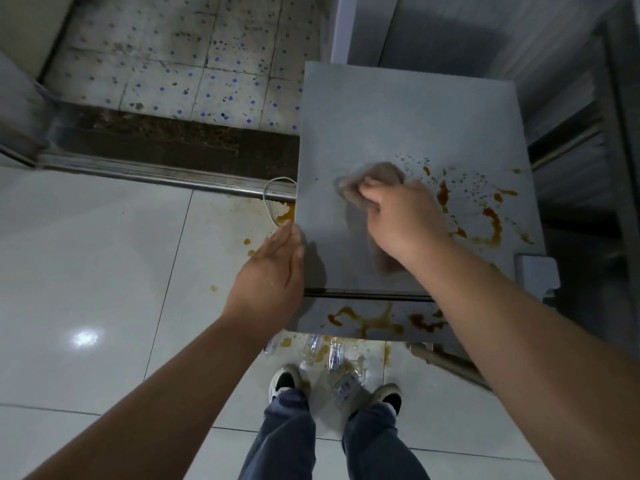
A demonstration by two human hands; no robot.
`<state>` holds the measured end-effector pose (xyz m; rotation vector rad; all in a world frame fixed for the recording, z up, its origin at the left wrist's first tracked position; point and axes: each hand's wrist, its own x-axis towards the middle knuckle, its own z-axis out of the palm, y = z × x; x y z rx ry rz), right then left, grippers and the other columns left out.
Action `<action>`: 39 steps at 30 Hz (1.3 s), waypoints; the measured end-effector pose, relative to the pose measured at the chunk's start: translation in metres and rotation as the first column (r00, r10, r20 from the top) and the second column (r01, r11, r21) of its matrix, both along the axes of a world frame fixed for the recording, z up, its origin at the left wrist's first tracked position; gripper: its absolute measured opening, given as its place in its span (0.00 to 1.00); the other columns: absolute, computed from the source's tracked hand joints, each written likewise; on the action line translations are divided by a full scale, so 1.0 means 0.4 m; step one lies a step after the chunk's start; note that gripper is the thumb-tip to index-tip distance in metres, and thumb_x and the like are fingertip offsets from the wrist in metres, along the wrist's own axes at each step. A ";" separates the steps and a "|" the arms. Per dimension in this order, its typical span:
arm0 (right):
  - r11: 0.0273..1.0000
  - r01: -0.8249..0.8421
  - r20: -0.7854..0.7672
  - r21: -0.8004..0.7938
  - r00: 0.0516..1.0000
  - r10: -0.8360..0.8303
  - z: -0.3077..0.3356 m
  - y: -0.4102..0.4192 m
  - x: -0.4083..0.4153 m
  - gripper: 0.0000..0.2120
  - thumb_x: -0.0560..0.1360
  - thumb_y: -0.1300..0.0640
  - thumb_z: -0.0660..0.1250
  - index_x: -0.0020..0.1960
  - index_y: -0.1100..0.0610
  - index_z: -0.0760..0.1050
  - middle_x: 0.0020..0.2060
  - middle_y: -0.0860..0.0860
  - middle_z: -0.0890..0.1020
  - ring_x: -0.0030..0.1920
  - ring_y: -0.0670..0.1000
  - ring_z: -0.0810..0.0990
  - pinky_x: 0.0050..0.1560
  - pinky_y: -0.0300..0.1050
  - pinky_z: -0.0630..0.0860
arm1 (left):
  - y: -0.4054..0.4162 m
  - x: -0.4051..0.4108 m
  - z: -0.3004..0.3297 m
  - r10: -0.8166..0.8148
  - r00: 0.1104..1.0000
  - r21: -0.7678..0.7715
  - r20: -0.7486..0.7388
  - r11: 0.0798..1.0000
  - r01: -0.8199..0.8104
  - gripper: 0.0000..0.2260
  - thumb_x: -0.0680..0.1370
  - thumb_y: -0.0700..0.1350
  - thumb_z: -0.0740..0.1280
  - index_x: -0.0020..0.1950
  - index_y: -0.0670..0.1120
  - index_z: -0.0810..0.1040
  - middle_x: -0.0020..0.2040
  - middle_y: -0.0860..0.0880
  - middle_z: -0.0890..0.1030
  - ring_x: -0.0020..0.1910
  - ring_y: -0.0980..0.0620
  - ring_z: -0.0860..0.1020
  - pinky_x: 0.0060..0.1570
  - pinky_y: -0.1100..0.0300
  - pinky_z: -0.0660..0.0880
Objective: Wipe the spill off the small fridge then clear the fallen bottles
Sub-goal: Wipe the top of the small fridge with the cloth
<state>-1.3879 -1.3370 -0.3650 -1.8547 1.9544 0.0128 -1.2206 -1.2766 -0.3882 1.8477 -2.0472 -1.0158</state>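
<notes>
Fridge top (398, 116), grey and flat, sits just in front of me at waist height, with the orange-brown spill (491, 220) streaked and spattered over its right half. My right hand (401, 220) has its fingers curled round a brownish cloth (374, 183), bunched up and pressed onto the surface near the middle, just left of the stains (the cloth is blurred at its edges). My left hand (273, 268) lies flat with straight fingers against the fridge's left front corner, holding nothing. More of the sticky liquid runs down the front face (367, 322) below the top edge, and drops of it dot the white floor tiles (104, 271) to the left. The fallen bottles (334, 358), clear plastic with labels, lie on the floor between my shoes (285, 381) and the fridge base. A white cord (268, 199) loops beside the fridge's left edge.
</notes>
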 end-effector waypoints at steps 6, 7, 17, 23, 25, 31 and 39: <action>0.945 -0.263 -0.027 -0.196 0.965 0.263 -0.012 0.060 0.107 0.19 0.74 0.63 0.61 0.63 0.53 0.75 0.61 0.49 0.78 0.57 0.57 0.75 0.54 0.44 0.73 | -0.002 0.011 -0.004 -0.024 0.999 -0.055 -0.021 0.998 0.023 0.24 0.77 0.48 0.48 0.68 0.38 0.68 0.68 0.39 0.70 0.68 0.43 0.69 0.67 0.56 0.62; 0.925 -0.256 -0.006 -0.280 0.964 0.265 -0.007 0.092 0.093 0.17 0.69 0.65 0.64 0.56 0.56 0.80 0.54 0.50 0.82 0.49 0.58 0.80 0.47 0.43 0.76 | -0.002 0.011 -0.002 -0.027 0.999 -0.058 -0.019 0.998 0.025 0.24 0.77 0.48 0.48 0.69 0.39 0.68 0.68 0.40 0.70 0.68 0.44 0.68 0.68 0.57 0.61; 0.969 -0.093 0.022 -0.227 0.995 0.101 -0.060 -0.021 0.089 0.20 0.79 0.61 0.56 0.70 0.54 0.68 0.69 0.47 0.70 0.62 0.58 0.70 0.60 0.48 0.69 | -0.007 0.010 -0.003 -0.014 1.000 -0.047 -0.016 0.999 0.013 0.25 0.77 0.49 0.46 0.70 0.40 0.66 0.71 0.43 0.67 0.71 0.48 0.64 0.67 0.65 0.54; 0.894 -0.211 0.029 -0.395 0.970 0.242 -0.069 0.128 0.024 0.16 0.72 0.65 0.64 0.58 0.60 0.79 0.54 0.54 0.82 0.45 0.56 0.77 0.43 0.45 0.75 | -0.009 0.013 0.000 -0.021 0.999 -0.049 -0.024 0.999 0.020 0.22 0.81 0.48 0.48 0.71 0.41 0.65 0.71 0.44 0.66 0.71 0.49 0.64 0.67 0.64 0.56; 0.929 -0.114 0.026 -0.352 0.991 0.131 -0.070 0.094 -0.007 0.17 0.74 0.64 0.66 0.62 0.60 0.76 0.57 0.54 0.81 0.49 0.62 0.77 0.47 0.49 0.75 | -0.007 0.010 -0.003 0.001 1.000 -0.020 -0.025 1.000 -0.001 0.20 0.82 0.47 0.49 0.72 0.43 0.62 0.72 0.46 0.65 0.71 0.50 0.63 0.69 0.63 0.56; 0.930 -0.024 -0.106 -0.367 0.994 -0.016 -0.106 -0.018 0.095 0.22 0.78 0.52 0.54 0.67 0.61 0.70 0.66 0.54 0.73 0.56 0.62 0.74 0.52 0.47 0.70 | 0.001 0.005 -0.018 0.054 0.994 -0.030 -0.092 0.998 -0.057 0.22 0.80 0.48 0.49 0.71 0.41 0.64 0.72 0.45 0.64 0.72 0.54 0.60 0.66 0.73 0.47; 0.861 -0.154 -0.168 -0.486 0.982 0.081 -0.099 0.064 0.029 0.20 0.76 0.55 0.55 0.60 0.64 0.77 0.57 0.56 0.80 0.42 0.61 0.78 0.40 0.45 0.75 | 0.000 0.005 -0.004 0.043 0.995 -0.017 -0.094 0.999 -0.045 0.19 0.82 0.44 0.51 0.72 0.42 0.63 0.72 0.45 0.65 0.72 0.51 0.61 0.69 0.67 0.52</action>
